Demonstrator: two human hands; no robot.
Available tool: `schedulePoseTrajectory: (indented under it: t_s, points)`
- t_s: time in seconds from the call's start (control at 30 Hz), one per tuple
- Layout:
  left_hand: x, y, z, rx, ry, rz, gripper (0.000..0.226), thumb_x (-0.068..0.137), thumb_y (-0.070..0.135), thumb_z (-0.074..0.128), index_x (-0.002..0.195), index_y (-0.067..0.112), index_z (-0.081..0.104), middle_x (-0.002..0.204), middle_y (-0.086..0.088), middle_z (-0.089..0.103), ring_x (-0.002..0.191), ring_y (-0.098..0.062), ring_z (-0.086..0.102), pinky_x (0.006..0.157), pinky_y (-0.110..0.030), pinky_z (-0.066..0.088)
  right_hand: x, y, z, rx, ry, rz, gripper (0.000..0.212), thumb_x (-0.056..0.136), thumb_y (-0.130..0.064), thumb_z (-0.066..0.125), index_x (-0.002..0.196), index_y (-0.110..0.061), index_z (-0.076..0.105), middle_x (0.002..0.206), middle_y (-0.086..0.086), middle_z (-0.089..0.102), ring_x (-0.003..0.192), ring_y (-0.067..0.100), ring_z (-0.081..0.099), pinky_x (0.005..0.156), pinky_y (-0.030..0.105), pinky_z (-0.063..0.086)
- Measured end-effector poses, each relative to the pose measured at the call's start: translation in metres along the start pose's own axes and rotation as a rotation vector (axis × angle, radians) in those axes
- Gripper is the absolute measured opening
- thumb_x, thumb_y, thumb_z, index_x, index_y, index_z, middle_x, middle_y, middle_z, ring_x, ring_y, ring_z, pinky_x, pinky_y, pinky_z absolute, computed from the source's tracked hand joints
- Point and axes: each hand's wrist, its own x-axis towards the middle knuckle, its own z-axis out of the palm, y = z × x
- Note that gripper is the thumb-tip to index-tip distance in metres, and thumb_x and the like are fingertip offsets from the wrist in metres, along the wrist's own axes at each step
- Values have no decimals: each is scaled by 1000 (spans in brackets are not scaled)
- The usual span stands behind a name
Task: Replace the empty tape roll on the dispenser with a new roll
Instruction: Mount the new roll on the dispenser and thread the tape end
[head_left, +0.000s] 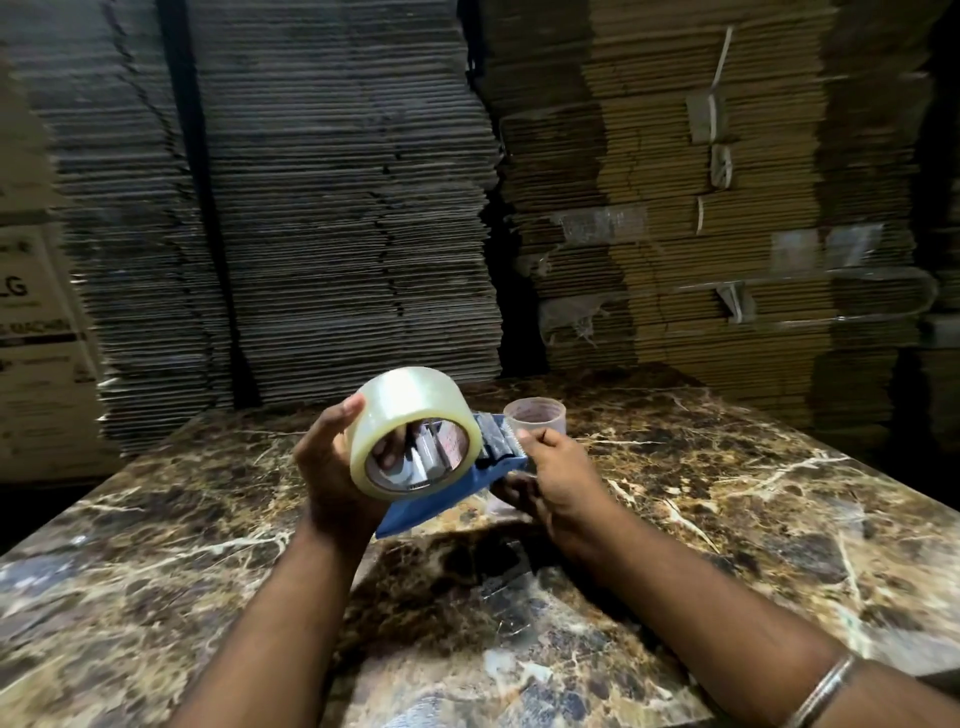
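A full roll of clear tape (410, 410) is in my left hand (332, 467), raised above the table with its open core facing me. Right behind and under it is the blue tape dispenser (441, 493), gripped at its toothed front end by my right hand (556, 478). Parts of the dispenser's hub show through the roll's core; I cannot tell whether the roll sits on the hub. The empty tape core (535, 413), a thin clear ring, stands on the table just beyond my right hand.
The work surface is a brown marble table (727, 493). Tall stacks of flattened cardboard (353, 208) rise right behind its far edge. A printed carton (36, 332) stands at the left.
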Motion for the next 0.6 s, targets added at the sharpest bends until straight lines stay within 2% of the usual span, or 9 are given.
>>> schedulePoseTrajectory:
  t_s: [0.03, 0.07, 0.13, 0.23, 0.3, 0.43, 0.6]
  points:
    - [0, 1, -1, -12, 28, 7, 19, 63, 31, 69, 62, 12, 69, 48, -3, 60, 47, -17, 58, 56, -20, 51, 0, -3, -3, -84, 36, -36, 18, 102, -17, 47, 106, -4, 59, 95, 16, 68, 66, 21, 67, 58, 31, 59]
    - [1, 1, -2, -31, 49, 15, 23, 74, 27, 59, 61, 12, 69, 48, -3, 60, 46, -17, 59, 56, -21, 52, -1, -5, -6, -170, 61, -78, 17, 101, -19, 49, 102, -6, 59, 96, 15, 68, 71, 21, 67, 60, 31, 59]
    - [2, 0, -4, -51, 46, 11, 40, 84, 27, 40, 62, 12, 71, 53, -4, 64, 51, -18, 62, 61, -24, 53, 1, -7, -13, -428, 148, -189, 14, 97, -22, 56, 93, -11, 63, 93, 9, 69, 78, 22, 66, 65, 36, 60]
    - [1, 2, -2, -48, 62, -5, 55, 91, 24, 30, 64, 13, 76, 63, -3, 71, 61, -19, 69, 63, -23, 55, 3, -7, -20, -753, 246, -282, 14, 85, -26, 69, 73, -18, 69, 84, 6, 73, 83, 25, 68, 79, 47, 58]
    - [0, 3, 0, -50, 69, -27, 55, 93, 24, 30, 67, 11, 77, 66, -6, 73, 63, -21, 71, 62, -23, 56, 6, -6, -23, -874, 224, -242, 18, 76, -29, 74, 64, -15, 70, 77, 5, 74, 81, 26, 69, 81, 49, 57]
    - [0, 1, -1, -78, 93, -71, 57, 94, 22, 29, 63, 11, 76, 64, -6, 73, 61, -22, 71, 59, -25, 57, 13, -3, -29, -1078, 147, -125, 21, 69, -36, 76, 66, -15, 73, 71, -2, 74, 83, 23, 69, 87, 54, 52]
    - [0, -3, -4, -51, 101, -114, 47, 90, 23, 35, 74, 10, 77, 73, -11, 74, 68, -27, 71, 66, -30, 59, 10, -3, -29, -1298, 192, -125, 16, 75, -36, 74, 64, -25, 69, 76, -10, 73, 91, 17, 67, 95, 43, 47]
